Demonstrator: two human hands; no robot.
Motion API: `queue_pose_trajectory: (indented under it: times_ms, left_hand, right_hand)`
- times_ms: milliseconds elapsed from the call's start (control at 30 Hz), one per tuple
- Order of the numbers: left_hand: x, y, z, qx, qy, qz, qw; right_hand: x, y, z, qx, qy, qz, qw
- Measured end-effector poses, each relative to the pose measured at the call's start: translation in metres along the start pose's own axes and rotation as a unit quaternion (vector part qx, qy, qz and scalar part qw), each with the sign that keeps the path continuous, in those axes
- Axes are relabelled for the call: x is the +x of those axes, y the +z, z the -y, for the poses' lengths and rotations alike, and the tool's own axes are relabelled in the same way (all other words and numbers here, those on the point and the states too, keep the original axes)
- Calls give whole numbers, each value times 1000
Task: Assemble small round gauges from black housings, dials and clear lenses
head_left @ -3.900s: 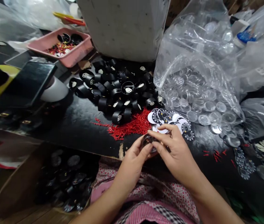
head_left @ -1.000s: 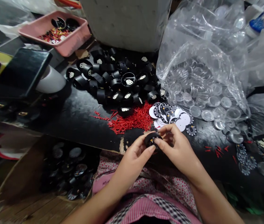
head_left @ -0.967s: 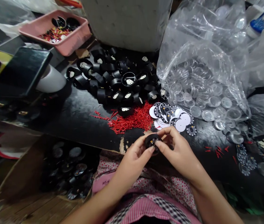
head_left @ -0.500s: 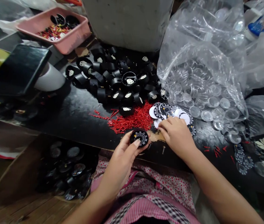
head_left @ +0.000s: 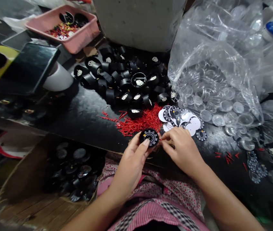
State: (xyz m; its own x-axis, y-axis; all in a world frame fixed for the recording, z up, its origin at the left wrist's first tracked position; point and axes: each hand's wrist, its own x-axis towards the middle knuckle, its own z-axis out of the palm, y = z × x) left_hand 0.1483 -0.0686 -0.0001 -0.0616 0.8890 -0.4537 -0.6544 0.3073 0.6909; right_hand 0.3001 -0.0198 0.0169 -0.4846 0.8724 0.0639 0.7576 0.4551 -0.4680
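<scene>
My left hand (head_left: 134,157) is closed around a round black gauge (head_left: 149,138), its thumb resting on the white-marked dial face. Just to the right of the gauge, my right hand (head_left: 181,146) pinches a small red pointer (head_left: 161,139) between thumb and fingertips; most of it is hidden. Beyond the gauge lies a heap of red pointers (head_left: 141,121). Loose dial discs (head_left: 175,112), some showing white backs, are piled behind my right hand. Farther back are many black gauge housings (head_left: 111,77), several with pale metal plates inside.
A clear plastic bag (head_left: 213,61) spills transparent round covers (head_left: 218,120) on the right. A pink tray (head_left: 83,35) of small parts is at the back left, near a dark tablet-like slab (head_left: 28,69). Below the table edge, a cardboard box (head_left: 28,176) holds black gauges.
My right hand has come from the edge of the dial discs to beside the gauge, with a red pointer now visible in its pinch. The view has shifted slightly; my left hand keeps the gauge.
</scene>
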Motion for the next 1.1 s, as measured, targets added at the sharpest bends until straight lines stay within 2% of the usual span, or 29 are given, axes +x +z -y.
queue_pose_trajectory:
  times_ms: [67,167,267,433,700,933,1000,1100]
  left_hand:
    - [0,-1,-4,-11,-12,11,1000]
    - [0,-3,-5,-18,-6,10,1000]
    - [3,-5,-2,49,13,0,999]
    - [4,-3,1,172,23,41,984]
    - [-1,3,-7,233,80,30,969]
    - [-6,0,-6,340,136,19,930]
    - [-5,0,-7,337,119,28,933]
    - [-1,-2,-8,254,36,67,964]
  right_hand:
    - [-3,-3,1,13,3,-10,1000]
    - [-6,-9,6,102,8,-30,994]
    - [-7,-12,14,177,11,-37,983]
    - [-5,-11,21,131,37,-26,990]
    - [-10,-15,22,139,73,-11,988]
    - [-14,-9,27,142,76,-16,987]
    - [-14,-10,27,141,83,-17,986]
    - [-13,-13,26,137,65,-16,988]
